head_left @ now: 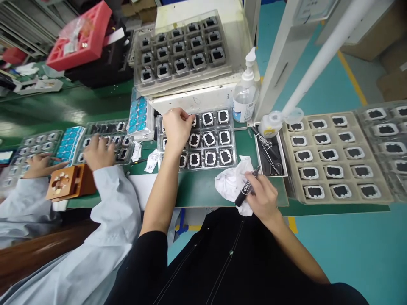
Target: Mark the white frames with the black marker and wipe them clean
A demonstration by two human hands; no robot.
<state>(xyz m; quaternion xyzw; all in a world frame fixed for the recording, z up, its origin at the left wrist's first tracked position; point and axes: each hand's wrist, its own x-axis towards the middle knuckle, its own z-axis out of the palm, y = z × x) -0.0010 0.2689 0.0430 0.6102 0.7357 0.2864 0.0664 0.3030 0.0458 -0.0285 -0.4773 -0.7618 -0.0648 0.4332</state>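
Note:
Over the back left of a clear tray (pixel 234 146) of white-framed black parts is my left hand (pixel 178 127). Its fingers are pinched at a white-framed part (pixel 192 120) in the back row, which the fingertips partly hide. My right hand (pixel 263 195) is closed around a black marker (pixel 244 192), held at a slant above a crumpled white cloth (pixel 226 183) at the table's front edge. The marker's dark tip points up and to the right.
A co-worker's hands (pixel 99 153) work at trays on the left, by an orange fixture (pixel 62 182). A pump bottle (pixel 245 99) and loaded tray (pixel 179 53) stand behind. At right are a tool box (pixel 285 159), small bottle (pixel 270 124) and beige tray (pixel 322 163).

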